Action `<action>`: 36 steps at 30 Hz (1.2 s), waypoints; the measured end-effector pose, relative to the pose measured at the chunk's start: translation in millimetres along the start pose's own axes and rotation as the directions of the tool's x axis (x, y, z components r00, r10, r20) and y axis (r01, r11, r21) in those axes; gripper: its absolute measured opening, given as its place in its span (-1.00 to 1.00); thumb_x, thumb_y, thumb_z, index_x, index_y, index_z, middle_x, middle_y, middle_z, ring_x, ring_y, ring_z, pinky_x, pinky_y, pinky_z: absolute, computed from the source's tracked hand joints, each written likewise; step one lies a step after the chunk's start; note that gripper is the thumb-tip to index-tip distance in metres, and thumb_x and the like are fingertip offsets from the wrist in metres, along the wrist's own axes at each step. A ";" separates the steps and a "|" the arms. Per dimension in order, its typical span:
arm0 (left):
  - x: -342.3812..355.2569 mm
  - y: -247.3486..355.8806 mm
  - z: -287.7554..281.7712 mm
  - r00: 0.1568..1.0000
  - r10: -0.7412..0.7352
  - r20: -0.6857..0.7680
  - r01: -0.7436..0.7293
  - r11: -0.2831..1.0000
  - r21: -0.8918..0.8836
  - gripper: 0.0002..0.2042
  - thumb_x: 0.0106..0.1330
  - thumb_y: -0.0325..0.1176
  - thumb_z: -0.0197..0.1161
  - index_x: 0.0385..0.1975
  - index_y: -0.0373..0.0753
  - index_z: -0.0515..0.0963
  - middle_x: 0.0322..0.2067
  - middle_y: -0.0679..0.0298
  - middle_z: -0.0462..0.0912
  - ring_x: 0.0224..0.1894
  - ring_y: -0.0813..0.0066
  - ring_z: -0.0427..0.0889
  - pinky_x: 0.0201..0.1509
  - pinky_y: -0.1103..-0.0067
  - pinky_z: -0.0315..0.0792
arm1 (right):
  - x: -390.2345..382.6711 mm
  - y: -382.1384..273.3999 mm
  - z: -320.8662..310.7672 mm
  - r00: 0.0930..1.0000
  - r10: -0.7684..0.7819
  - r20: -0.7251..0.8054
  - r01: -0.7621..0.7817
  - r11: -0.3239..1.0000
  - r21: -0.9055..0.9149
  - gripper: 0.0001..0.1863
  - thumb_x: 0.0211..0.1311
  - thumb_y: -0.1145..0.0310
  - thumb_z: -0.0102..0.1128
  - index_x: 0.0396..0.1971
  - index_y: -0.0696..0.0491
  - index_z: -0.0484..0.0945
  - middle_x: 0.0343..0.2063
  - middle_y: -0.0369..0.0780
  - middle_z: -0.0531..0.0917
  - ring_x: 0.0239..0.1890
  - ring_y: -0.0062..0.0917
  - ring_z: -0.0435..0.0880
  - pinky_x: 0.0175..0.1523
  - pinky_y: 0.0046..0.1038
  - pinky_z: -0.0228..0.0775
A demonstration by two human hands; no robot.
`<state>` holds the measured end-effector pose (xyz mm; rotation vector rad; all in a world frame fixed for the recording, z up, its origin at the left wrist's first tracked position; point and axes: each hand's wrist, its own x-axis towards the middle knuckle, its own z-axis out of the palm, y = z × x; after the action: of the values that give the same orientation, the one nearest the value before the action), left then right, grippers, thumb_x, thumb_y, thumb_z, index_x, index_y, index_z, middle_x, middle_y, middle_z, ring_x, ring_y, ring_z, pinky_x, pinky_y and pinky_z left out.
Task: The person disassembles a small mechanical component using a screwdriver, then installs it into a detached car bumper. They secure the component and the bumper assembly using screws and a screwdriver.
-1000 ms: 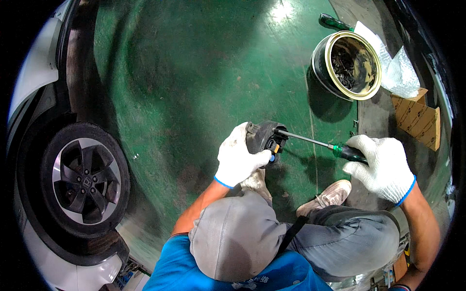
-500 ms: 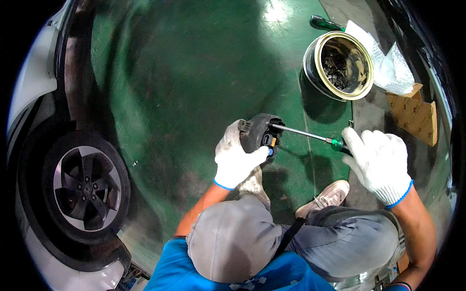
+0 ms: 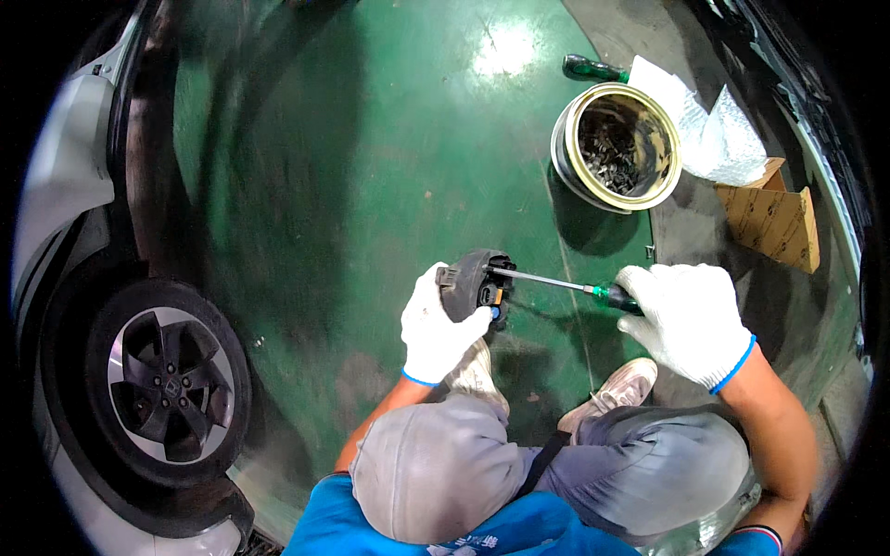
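Landmark: the black housing (image 3: 466,285), held up in front of the knees. Grey-trousered knee (image 3: 436,468) on the near side of it; pale shoe (image 3: 612,394) nearer and to its right.

Left hand (image 3: 438,320), white glove: clasps the housing's near left side, thumb across the front below an orange insert (image 3: 498,296); the other fingers are mostly hidden behind.

Right hand (image 3: 691,320), also gloved, well right of the housing: thumb and fingers pinch the dark green handle of a screwdriver (image 3: 547,280); handle's rear end lost in the palm.

Key relation: shaft runs leftward and slightly away from the right hand, roughly crosswise to the housing's longer axis. Tip is at the housing's far right edge, closer to the left hand. Cannot tell whether it is seated.

Farther, right of the housing: bucket (image 3: 567,171) with small dark pieces, cardboard (image 3: 769,227) beyond.
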<state>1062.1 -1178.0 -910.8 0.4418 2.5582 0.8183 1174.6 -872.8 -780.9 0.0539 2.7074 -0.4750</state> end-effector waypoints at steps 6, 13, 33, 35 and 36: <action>26.6 -16.0 -34.4 0.987 -0.160 -0.023 0.156 0.980 -0.125 -0.24 -0.02 -0.13 0.58 0.19 -0.38 0.47 0.06 -0.04 0.66 0.09 0.15 0.68 0.21 0.32 0.54 | -50.8 43.3 -13.7 0.993 0.057 -0.106 -0.020 0.946 0.323 -0.55 -0.07 0.18 0.51 -0.16 0.04 0.65 -0.45 -0.13 0.70 -0.40 -0.20 0.74 -0.27 -0.24 0.55; 49.0 33.3 -72.4 0.948 -0.058 0.313 0.293 0.547 -0.784 -0.39 0.16 -0.37 0.52 0.20 -0.37 0.42 0.08 0.12 0.62 0.11 0.35 0.63 0.19 0.43 0.55 | -158.6 118.0 95.3 0.722 0.678 0.138 -0.363 0.201 0.910 -0.46 -0.11 0.27 0.59 -0.09 0.14 0.64 -0.37 -0.47 0.54 -0.32 -0.70 0.48 -0.20 -0.58 0.35; 70.3 179.7 -71.6 0.870 0.295 0.395 0.142 0.618 -0.773 -0.13 0.04 -0.32 0.65 0.36 -0.33 0.31 0.21 0.18 0.50 0.29 0.35 0.46 0.43 0.39 0.30 | -135.7 161.5 233.9 0.546 0.803 -0.237 -0.731 0.596 0.333 -0.29 0.05 0.33 0.41 0.29 -0.05 0.44 0.15 -0.04 0.55 0.21 -0.05 0.51 0.30 -0.13 0.39; 67.5 186.1 -66.0 0.866 0.305 0.395 0.124 0.636 -0.762 -0.11 0.02 -0.32 0.66 0.37 -0.34 0.30 0.21 0.18 0.49 0.30 0.35 0.46 0.44 0.39 0.29 | -135.0 154.4 217.0 0.550 0.785 -0.285 -0.691 0.620 0.372 -0.26 0.03 0.31 0.44 0.30 -0.01 0.45 0.20 -0.06 0.52 0.24 -0.07 0.49 0.31 -0.14 0.38; 67.0 188.7 -64.1 0.863 0.311 0.398 0.118 0.642 -0.758 -0.11 0.02 -0.32 0.66 0.37 -0.34 0.30 0.21 0.17 0.49 0.30 0.35 0.46 0.44 0.39 0.29 | -133.0 152.2 208.9 0.554 0.770 -0.317 -0.645 0.637 0.421 -0.26 0.04 0.32 0.45 0.30 0.00 0.45 0.16 -0.06 0.56 0.25 -0.07 0.49 0.36 -0.16 0.35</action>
<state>1005.7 -1034.1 -768.3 0.4342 1.5064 1.5026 1390.4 -795.5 -959.7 1.4891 2.6960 -0.5912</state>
